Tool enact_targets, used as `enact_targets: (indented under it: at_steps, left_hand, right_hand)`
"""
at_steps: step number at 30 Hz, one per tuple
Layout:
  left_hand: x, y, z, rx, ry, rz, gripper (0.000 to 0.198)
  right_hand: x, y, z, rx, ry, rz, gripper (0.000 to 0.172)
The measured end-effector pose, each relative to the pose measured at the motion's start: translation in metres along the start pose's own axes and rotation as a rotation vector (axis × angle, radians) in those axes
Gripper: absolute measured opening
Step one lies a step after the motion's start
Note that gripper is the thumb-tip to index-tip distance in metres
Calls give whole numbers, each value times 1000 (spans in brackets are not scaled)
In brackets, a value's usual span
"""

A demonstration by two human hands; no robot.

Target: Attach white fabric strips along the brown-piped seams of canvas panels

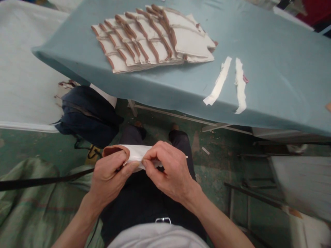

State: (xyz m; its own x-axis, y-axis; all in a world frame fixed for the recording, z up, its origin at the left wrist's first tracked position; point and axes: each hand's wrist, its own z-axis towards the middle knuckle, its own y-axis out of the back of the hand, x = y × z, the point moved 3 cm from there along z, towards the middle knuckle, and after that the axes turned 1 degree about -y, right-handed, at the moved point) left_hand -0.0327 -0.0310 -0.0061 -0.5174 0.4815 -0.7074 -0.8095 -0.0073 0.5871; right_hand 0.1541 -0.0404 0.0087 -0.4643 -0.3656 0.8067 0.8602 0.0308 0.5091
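A white fabric piece with a brown lining [137, 151] is held in front of my waist, curled so that its brown inside shows at the left end. My left hand [108, 177] is closed on that end, its fingers partly inside the opening and its thumb on the white outside. With thumb and index finger, my right hand [169, 168] pinches the near edge of the same piece. A small pale tip pokes out beyond my right knuckles; I cannot make out what it is.
On the blue-green covered table [271, 69] lies a stack of white pieces with brown edges [144, 44]. Two white strips [219, 82] lie to its right. A dark blue bag [85, 113] and green sacking [49, 196] are at left, a metal frame [253, 196] at right.
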Motion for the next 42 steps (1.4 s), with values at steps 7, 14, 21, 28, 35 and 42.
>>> enact_targets:
  at_steps: [7, 14, 21, 28, 35, 42]
  left_hand:
    - [-1, -10, -4, -58, 84, -18, 35]
    - [-8, -10, -10, -124, 266, -118, 39]
    - [7, -22, -19, -104, 469, -390, 52]
    - [9, -36, -20, -91, 592, -517, 57]
    - [6, -24, -5, 24, 593, -473, 46]
    - [4, -19, 5, 122, 567, -412, 37]
  right_hand:
    - [-13, -12, -2, 9, -159, 156, 16]
    - [-13, -21, -4, 38, -428, 357, 17]
    - [-17, -27, -3, 175, -663, 697, 26]
    - [-17, -25, -8, 84, -622, 541, 21]
    - [-20, -6, -10, 54, -517, 437, 19]
    - [-19, 2, -10, 181, -459, 223, 13]
